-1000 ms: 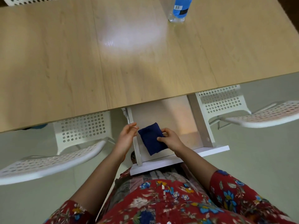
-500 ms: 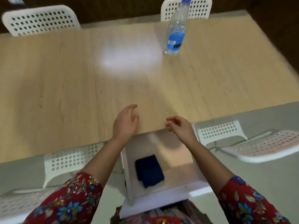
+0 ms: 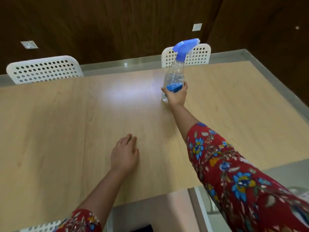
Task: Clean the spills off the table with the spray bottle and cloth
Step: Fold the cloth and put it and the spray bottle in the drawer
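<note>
A clear spray bottle (image 3: 174,73) with a blue trigger head and blue label stands on the far right part of the wooden table (image 3: 58,123). My right hand (image 3: 176,95) is stretched out and wrapped around the bottle's lower body. My left hand (image 3: 124,154) lies flat on the table near its front edge, fingers apart, holding nothing. A dark sliver of the blue cloth (image 3: 143,229) shows at the bottom edge, on the shelf under the table. No spill is plainly visible; a bright light patch lies left of the bottle.
Two white perforated chairs (image 3: 44,69) (image 3: 197,55) stand at the table's far side against a dark wood wall. Part of another white chair (image 3: 38,227) shows at the bottom left. The table's white leg frame (image 3: 202,208) is below the front edge.
The cloth was let go onto the shelf under the table. Both hands rose to the tabletop; my right hand reached forward and took hold of the spray bottle. The view tilted up.
</note>
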